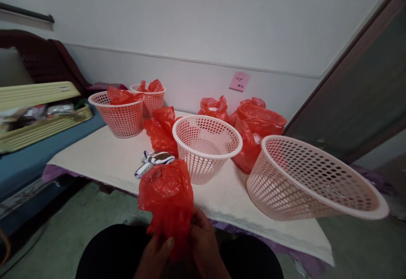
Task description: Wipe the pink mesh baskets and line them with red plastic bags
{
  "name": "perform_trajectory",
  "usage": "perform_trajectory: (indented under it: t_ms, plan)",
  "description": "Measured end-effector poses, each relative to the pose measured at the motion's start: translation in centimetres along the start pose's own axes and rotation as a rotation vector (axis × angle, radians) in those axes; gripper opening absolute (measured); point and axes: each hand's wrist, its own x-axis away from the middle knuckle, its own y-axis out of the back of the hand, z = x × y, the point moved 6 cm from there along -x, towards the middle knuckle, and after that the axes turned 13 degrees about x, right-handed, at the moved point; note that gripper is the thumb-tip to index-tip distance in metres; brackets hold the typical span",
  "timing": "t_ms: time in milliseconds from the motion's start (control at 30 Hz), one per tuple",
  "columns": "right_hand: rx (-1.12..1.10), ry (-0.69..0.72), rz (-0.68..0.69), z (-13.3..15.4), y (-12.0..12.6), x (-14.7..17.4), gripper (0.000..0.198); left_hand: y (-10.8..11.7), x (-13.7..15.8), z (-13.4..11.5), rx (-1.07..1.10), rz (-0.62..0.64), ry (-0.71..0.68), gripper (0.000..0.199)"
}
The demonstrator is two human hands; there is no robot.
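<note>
A crumpled red plastic bag (169,190) is held up in front of my lap, over the table's near edge. My left hand (158,251) grips its lower left side, with the thumb pressed on the plastic. Around the lower right side close the fingers of my right hand (203,234), partly hidden by the bag. Just beyond the bag stands an upright pink perforated basket (203,167) with nothing in it. A small folded striped cloth (157,158) lies left of that basket, close behind the bag.
A larger pink basket (294,190) stands at right. Two baskets, a nearer one (122,118) and a farther one (154,101), hold red bags at left. Red bags (161,129) lie on the cream-covered table (104,156). A yellow case (47,131) sits open on a blue surface.
</note>
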Motion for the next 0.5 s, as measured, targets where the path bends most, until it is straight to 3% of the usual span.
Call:
perform_trajectory:
  t_ms: [100, 233, 367, 500]
  plan:
    - [-0.025, -0.016, 0.038, -0.7, -0.6, 0.3, 0.038, -0.6, 0.5, -1.2, 0.107, -0.065, 0.023, 0.055]
    - [0.011, -0.001, -0.002, -1.2, 0.4, 0.4, 0.042, 0.4, 1.7, -3.3, 0.290, -0.193, 0.000, 0.050]
    - [0.048, -0.009, -0.095, -1.5, 2.2, 0.5, 0.021, 3.2, 2.9, -5.0, 0.389, -0.416, -0.111, 0.045]
    - [0.179, -0.010, -0.108, -1.8, 2.8, 0.7, 0.007, 5.4, 3.1, -4.4, 0.406, -0.440, -0.111, 0.038]
